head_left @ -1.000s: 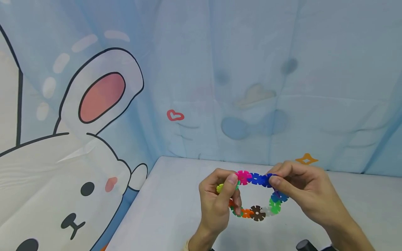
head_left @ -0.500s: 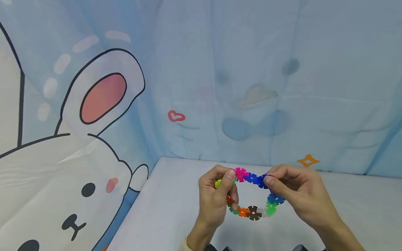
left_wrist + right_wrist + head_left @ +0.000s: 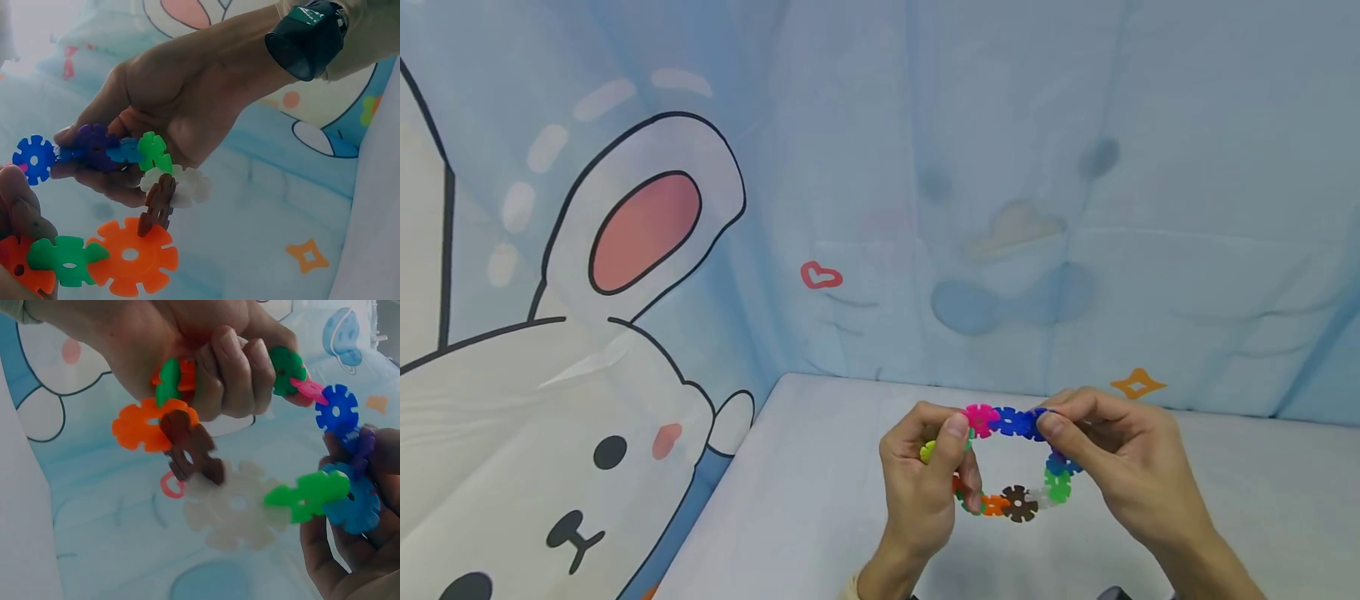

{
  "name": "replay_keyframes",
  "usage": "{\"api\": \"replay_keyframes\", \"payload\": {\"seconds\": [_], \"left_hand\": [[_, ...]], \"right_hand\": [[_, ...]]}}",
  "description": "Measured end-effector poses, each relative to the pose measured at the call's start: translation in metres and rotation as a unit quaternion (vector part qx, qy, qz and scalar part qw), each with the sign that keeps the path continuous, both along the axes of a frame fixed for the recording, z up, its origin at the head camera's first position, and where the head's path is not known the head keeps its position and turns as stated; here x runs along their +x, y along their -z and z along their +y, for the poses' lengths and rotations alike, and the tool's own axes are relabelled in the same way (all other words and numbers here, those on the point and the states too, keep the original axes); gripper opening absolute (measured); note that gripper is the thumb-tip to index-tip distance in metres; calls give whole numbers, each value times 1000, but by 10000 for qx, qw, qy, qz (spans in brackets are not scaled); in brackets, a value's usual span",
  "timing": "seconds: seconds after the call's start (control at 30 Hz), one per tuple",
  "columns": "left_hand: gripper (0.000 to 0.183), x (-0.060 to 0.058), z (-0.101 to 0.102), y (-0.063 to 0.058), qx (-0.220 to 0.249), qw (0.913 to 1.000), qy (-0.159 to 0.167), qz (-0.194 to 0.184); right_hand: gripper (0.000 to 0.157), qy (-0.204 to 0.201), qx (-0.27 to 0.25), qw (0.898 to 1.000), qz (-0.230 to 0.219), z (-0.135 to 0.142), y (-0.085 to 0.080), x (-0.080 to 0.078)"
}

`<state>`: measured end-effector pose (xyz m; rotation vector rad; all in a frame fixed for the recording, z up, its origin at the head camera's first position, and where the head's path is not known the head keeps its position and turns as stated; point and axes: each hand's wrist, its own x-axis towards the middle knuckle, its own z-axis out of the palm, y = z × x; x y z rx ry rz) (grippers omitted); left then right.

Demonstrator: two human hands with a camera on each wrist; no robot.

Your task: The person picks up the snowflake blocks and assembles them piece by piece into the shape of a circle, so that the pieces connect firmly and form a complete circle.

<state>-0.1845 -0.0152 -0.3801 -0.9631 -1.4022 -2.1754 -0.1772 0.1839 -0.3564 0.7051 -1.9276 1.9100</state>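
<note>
A ring of snowflake-shaped interlocking discs hangs between my two hands above the white table. At its near side are an orange disc, a brown disc (image 3: 1018,503) and a clear whitish disc (image 3: 237,503). My left hand (image 3: 917,483) grips the left side, thumb beside the pink disc (image 3: 981,421); its fingers hide part of the ring. My right hand (image 3: 1131,471) pinches the dark blue and purple discs at the far right corner, thumb on top. Below its grip sit a light blue disc (image 3: 353,499) and a bright green disc (image 3: 1057,486).
The white table (image 3: 790,492) spreads under both hands. A light blue printed curtain (image 3: 865,167) hangs behind it, and a large rabbit print (image 3: 647,375) covers the left side. A dark camera (image 3: 306,40) is strapped to my right wrist.
The ring and both hands dipped slightly left, then came back right and level. Both grips stay on the same parts of the ring.
</note>
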Motion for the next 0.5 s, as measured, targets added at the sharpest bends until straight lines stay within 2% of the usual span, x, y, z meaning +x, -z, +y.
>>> {"api": "replay_keyframes", "payload": {"seconds": [0.27, 0.5], "left_hand": [[15, 0, 0, 2, -24, 10000, 42, -41], [15, 0, 0, 2, 12, 10000, 45, 70]], "right_hand": [[20, -191, -14, 9998, -3, 1, 0, -1], [16, -98, -12, 9999, -102, -1, 1, 2]]}}
